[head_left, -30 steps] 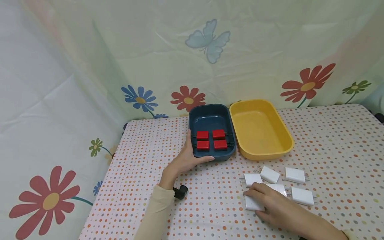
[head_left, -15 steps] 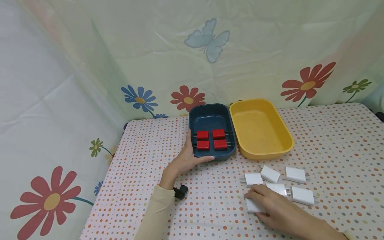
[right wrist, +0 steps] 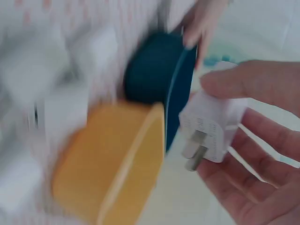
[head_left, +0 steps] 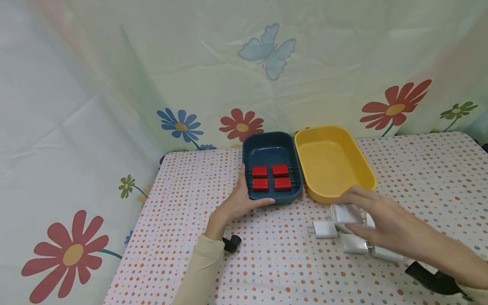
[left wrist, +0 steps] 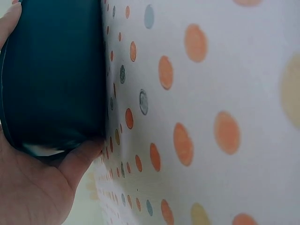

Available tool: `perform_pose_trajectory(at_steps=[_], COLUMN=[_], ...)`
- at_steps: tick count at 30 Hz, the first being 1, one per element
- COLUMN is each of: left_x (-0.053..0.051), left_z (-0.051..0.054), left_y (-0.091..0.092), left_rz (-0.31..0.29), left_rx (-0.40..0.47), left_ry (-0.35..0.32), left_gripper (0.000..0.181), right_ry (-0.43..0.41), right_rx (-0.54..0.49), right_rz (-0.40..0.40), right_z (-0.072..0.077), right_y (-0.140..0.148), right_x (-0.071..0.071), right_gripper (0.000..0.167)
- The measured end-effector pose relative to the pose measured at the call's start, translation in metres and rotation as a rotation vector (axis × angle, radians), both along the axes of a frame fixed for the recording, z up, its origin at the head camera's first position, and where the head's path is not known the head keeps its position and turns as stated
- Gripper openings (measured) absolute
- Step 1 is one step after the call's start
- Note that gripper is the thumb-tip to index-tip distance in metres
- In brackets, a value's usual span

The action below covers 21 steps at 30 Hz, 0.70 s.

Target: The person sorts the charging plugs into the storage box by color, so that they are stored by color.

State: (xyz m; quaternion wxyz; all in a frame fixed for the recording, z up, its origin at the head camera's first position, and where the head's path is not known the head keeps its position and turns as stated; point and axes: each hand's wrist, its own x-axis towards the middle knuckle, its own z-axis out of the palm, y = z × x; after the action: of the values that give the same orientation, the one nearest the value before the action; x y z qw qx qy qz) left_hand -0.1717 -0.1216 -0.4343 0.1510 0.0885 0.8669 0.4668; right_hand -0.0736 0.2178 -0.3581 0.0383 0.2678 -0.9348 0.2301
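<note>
The left hand [head_left: 238,201] rests against the near left corner of a dark blue tray [head_left: 270,140], thumb along its near wall; the left wrist view shows the hand [left wrist: 37,187] around the tray's side [left wrist: 56,70]. Inside lie several red plug blocks [head_left: 260,184]. Raised over the other white plugs, the right hand [head_left: 385,220] grips one white plug [head_left: 346,214] between thumb and fingers. In the right wrist view that plug [right wrist: 213,117] shows its two metal prongs, held by the right hand [right wrist: 262,140].
A yellow tray [head_left: 331,169] with nothing in it touches the blue tray's right side. White plugs, such as one at the left [head_left: 325,229] and one lower down [head_left: 354,244], lie on the dotted cloth, partly behind the right hand. A floral curtain [head_left: 305,97] hangs behind.
The right hand has lifted the nearest white plug off the cloth and carried it up and to the right, close to the yellow tray's near edge. The left hand keeps its place on the blue tray.
</note>
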Motion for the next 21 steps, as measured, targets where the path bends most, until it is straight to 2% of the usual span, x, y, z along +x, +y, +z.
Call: perform_pose_trajectory(at_steps=[2, 5, 7, 14, 21], left_x=[0.0, 0.001, 0.001, -0.001, -0.001], left_z=[0.0, 0.0, 0.001, 0.0, -0.002], left_y=[0.0, -0.001, -0.001, 0.001, 0.0], left_rz=[0.004, 0.013, 0.013, -0.007, 0.001], left_rx=[-0.004, -0.014, -0.011, 0.004, -0.005], left_ry=[-0.004, -0.01, -0.005, 0.013, 0.013], left_gripper=[0.133, 0.134, 0.133, 0.134, 0.133], right_ry=[0.073, 0.183, 0.194, 0.079, -0.027], right_rx=[-0.004, -0.007, -0.005, -0.002, 0.023], right_rz=[-0.016, -0.022, -0.026, -0.039, -0.018], right_z=[0.008, 0.011, 0.011, -0.005, -0.025], right_y=[0.011, 0.025, 0.031, 0.037, 0.034], right_x=[-0.014, -0.036, -0.05, -0.088, -0.113], right_gripper=[0.062, 0.064, 0.061, 0.05, 0.044])
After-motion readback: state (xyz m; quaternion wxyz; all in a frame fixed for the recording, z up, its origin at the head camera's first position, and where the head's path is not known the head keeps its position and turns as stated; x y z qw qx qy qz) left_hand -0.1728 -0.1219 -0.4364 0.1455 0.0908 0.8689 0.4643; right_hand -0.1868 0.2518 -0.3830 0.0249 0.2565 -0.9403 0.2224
